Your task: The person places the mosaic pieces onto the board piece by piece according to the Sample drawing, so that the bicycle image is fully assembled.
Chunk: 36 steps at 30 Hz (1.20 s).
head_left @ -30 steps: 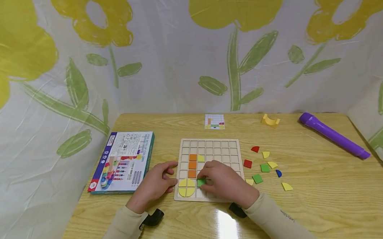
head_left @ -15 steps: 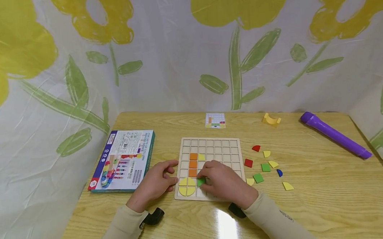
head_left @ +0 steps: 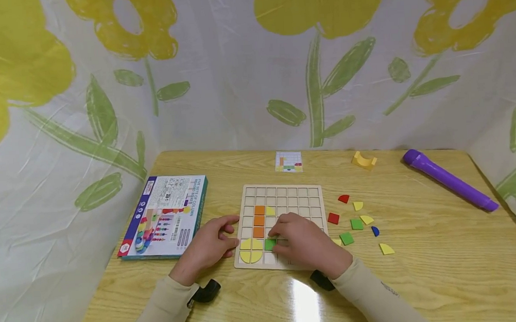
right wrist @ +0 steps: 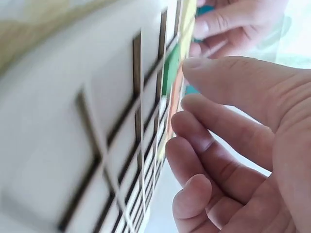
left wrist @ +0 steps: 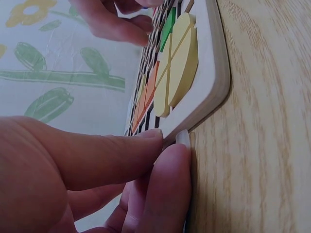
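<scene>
A pale wooden grid board lies on the table. Orange squares, yellow quarter-circle pieces forming a round, and another yellow piece sit in its cells. My left hand rests at the board's left edge, thumb and index fingertips touching the rim, as the left wrist view also shows. My right hand hovers over the lower middle cells, beside a green square lying in a cell. Its thumb and fingers are apart with nothing between them in the right wrist view.
Loose pieces lie right of the board, among them a red square, green squares and a blue piece. A pattern card, yellow arch block and purple microphone-shaped object are behind. A box lies left.
The right hand's fingertips have drawn slightly away from the green square, now more fully visible in its cell. The left hand has stayed at the board's edge.
</scene>
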### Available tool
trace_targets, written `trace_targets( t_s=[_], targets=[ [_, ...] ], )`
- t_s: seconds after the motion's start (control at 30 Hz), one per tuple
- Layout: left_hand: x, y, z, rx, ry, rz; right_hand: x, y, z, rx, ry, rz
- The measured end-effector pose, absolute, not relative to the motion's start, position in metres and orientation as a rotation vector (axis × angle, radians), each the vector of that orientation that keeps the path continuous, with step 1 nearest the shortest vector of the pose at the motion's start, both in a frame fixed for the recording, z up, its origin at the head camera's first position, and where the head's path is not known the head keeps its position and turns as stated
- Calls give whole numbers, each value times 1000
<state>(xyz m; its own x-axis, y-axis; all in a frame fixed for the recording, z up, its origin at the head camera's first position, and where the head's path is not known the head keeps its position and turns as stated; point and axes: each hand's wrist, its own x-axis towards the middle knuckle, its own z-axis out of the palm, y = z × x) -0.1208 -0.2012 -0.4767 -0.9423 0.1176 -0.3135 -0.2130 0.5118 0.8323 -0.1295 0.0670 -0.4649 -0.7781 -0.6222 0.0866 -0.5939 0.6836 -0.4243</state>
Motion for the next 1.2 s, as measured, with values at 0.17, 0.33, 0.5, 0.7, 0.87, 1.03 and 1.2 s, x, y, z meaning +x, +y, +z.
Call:
trace_targets(
  t_s=[0.17, 0.33, 0.5, 0.7, 0.87, 1.03, 1.2],
  targets=[
    [-120, -202, -476, -118, 2398, 1432, -132, 88, -461, -915, 2842, -708],
    [-120, -202, -477, -120, 2400, 1423, -135, 118, -462, -789, 2877, -704],
    [-119, -202, -477, -125, 2411, 1407, -136, 150, -464, -745, 2913, -695],
    [-119, -201, -475, -115, 2424, 1396, -136, 185, -462, -603, 2931, -723],
    [-119, -200, -473, -107, 2432, 1380, -137, 207, -463, -506, 2955, -704],
    [-120, -200, -474, -105, 2419, 1405, -137, 221, -465, -460, 2954, -709],
    [-121, -199, -476, -107, 2424, 1399, -137, 229, -464, -424, 2945, -726]
  ],
)
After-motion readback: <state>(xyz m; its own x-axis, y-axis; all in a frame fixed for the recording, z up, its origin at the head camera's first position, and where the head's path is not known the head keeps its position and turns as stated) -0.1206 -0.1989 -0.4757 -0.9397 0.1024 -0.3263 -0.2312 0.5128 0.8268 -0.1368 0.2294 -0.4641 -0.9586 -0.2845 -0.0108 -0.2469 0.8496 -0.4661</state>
